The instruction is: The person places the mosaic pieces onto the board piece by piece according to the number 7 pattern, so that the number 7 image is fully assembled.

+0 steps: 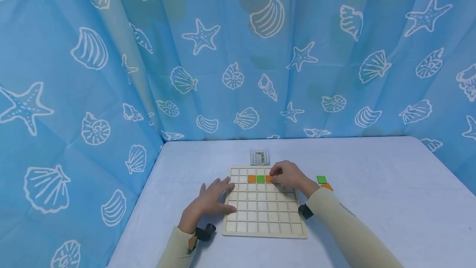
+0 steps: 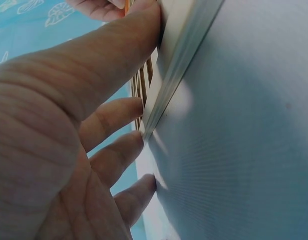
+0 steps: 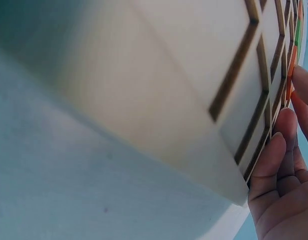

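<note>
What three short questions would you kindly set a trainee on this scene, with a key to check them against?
1. Choose one: of the three tiles showing in a row on the wooden grid board, which colour is the middle one?
A) blue
B) green
C) purple
2. True or false: the loose green tile lies on the table to the left of the board.
3. Short answer: which tile does the right hand touch?

Key:
1. B, green.
2. False; it lies to the right of the board.
3. The right-hand orange tile of the row.
</note>
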Motion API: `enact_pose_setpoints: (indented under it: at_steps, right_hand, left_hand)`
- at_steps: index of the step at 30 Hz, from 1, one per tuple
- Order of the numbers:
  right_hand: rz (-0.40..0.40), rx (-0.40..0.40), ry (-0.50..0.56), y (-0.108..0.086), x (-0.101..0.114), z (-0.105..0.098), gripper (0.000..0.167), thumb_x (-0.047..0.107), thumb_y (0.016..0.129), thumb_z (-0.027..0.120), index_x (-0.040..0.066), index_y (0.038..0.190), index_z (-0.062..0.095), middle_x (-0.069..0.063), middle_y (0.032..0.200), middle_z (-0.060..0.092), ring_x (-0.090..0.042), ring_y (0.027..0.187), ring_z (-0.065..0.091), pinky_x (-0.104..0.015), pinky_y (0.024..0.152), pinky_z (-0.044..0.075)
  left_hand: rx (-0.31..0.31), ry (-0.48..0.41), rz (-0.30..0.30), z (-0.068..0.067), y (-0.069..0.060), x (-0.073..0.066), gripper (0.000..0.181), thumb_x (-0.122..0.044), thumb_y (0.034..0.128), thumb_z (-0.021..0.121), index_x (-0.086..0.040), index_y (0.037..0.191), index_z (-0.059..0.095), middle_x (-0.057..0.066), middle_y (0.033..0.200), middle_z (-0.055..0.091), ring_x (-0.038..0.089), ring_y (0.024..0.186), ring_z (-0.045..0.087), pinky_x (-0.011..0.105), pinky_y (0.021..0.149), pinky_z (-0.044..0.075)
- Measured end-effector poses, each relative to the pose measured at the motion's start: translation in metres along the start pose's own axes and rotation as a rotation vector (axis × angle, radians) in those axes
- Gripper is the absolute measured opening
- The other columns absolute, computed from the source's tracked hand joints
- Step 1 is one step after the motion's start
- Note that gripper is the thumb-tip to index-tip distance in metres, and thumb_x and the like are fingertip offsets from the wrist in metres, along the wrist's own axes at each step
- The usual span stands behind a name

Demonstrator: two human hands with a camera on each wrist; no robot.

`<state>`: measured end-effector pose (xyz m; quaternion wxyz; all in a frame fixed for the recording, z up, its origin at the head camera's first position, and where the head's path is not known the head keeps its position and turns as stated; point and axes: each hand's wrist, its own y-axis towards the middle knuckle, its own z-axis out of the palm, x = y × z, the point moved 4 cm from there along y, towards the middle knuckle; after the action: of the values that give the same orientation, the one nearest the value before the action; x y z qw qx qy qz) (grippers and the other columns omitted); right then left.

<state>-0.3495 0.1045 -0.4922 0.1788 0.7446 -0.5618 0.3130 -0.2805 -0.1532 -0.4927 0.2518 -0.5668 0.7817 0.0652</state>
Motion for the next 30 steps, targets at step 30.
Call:
enact_pose_setpoints:
  at_steps: [30]
  right_hand:
    - [0.042, 0.008, 0.018, -0.035, -0.040, -0.059, 0.023, 0.019, 0.089, 0.072, 0.007, 0.109, 0.071, -0.008, 0.106, 0.068, -0.020, 0.094, 0.063, -0.037, 0.082, 0.057]
  left_hand:
    - [0.012, -0.006, 0.004, 0.002, 0.002, 0.003, 0.078, -0.047, 0.0796, 0.079, -0.018, 0.145, 0.050, 0.006, 0.162, 0.032, 0.037, 0.151, 0.021, 0.072, 0.118, 0.004]
